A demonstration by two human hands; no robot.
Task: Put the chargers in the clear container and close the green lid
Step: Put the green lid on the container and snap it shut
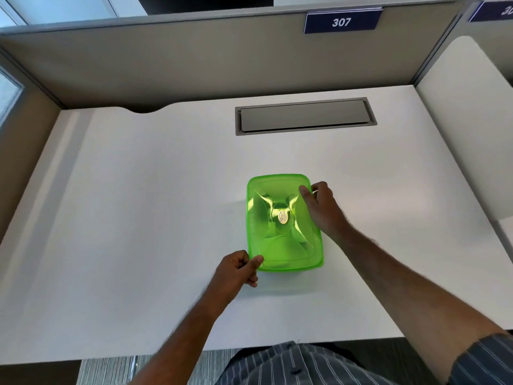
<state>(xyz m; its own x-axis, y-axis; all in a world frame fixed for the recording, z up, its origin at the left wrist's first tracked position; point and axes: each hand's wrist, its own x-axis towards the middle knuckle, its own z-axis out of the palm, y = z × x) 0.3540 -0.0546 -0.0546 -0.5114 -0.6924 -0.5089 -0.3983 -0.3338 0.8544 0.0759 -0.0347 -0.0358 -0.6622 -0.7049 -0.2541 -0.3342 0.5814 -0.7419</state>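
A translucent green lid point(283, 240) lies flat on top of the container in the middle of the white desk point(138, 204). The clear container beneath it is almost wholly hidden by the lid. Pale shapes show faintly through the green plastic; I cannot tell what they are. My left hand point(238, 270) pinches the lid's near left corner, thumb on top and fingers curled below. My right hand point(322, 207) grips the far right edge, thumb on the lid and fingers wrapped over the rim.
A grey cable hatch point(305, 116) is set into the desk behind the container. Beige partition walls point(194, 59) close off the back and left; a sign reading 307 point(341, 22) hangs above. A white divider point(466, 129) stands at the right.
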